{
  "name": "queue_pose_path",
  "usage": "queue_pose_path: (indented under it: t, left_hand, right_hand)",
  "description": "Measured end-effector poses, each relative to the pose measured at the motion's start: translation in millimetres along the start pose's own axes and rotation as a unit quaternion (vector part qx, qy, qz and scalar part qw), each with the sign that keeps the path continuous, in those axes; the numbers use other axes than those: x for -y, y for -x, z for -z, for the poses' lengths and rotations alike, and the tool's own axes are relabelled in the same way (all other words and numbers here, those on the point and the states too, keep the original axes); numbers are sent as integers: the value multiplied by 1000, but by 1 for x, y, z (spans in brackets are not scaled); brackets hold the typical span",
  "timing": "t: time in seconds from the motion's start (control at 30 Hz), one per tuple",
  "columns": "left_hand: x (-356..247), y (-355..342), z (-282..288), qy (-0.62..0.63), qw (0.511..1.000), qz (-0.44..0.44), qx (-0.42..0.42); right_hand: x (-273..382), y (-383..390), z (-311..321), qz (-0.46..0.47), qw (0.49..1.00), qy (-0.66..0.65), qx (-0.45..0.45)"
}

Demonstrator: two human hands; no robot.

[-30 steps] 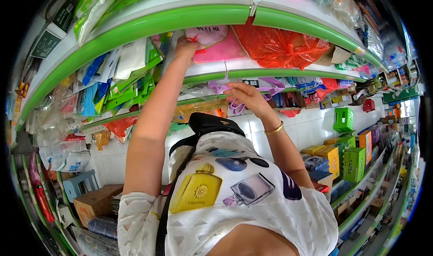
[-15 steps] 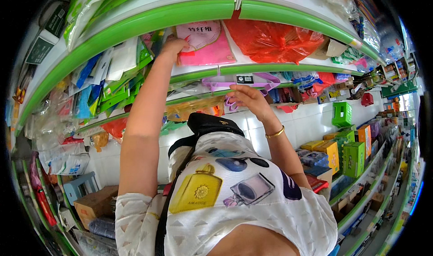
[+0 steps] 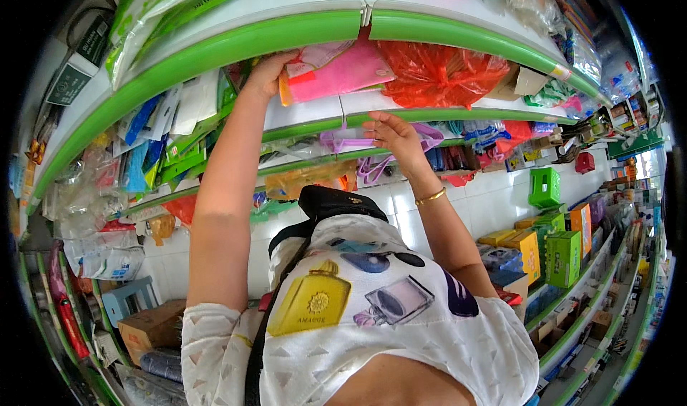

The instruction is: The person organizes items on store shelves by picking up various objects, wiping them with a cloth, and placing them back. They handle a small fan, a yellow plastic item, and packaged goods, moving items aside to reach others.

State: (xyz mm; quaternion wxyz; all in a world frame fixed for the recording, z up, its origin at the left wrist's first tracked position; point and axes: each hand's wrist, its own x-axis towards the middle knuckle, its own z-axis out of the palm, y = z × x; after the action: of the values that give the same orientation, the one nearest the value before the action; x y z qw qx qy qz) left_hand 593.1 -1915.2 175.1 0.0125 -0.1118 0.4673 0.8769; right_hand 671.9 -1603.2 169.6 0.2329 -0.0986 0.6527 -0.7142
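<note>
On the upper shelf, under its green-edged board, lies a flat pink packet (image 3: 340, 75). My left hand (image 3: 272, 71) grips its left end, with the fingertips partly hidden behind the packet. Just below the packet and to the right, my right hand (image 3: 396, 138) hovers in front of the lower shelf edge, fingers apart and holding nothing. Behind and under it are purple plastic hangers (image 3: 427, 135). A bulging red plastic bag (image 3: 445, 70) rests right beside the packet.
Several flat packages, white, blue and green (image 3: 195, 105), lean on the shelf at the left. A green shelf edge (image 3: 286, 37) bends over my hands. Lower right stand a green crate (image 3: 544, 187) and green boxes (image 3: 562, 258); a blue-grey stool (image 3: 129, 296) stands lower left.
The pink packet has tilted, its right side shifting up and right, with my left hand now gripping its end. My right hand has risen slightly, its fingers spread.
</note>
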Motion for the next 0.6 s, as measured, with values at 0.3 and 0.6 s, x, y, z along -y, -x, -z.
queue_pose_path:
  t: [0.3, 0.6]
  left_hand:
    - [35, -57, 58, -537, 820, -17, -197]
    - [27, -43, 4, -654, 707, -132, -236]
  right_hand:
    - [-4, 6, -1, -33, 999, 7, 9]
    - [9, -9, -14, 321, 813, 482, -68]
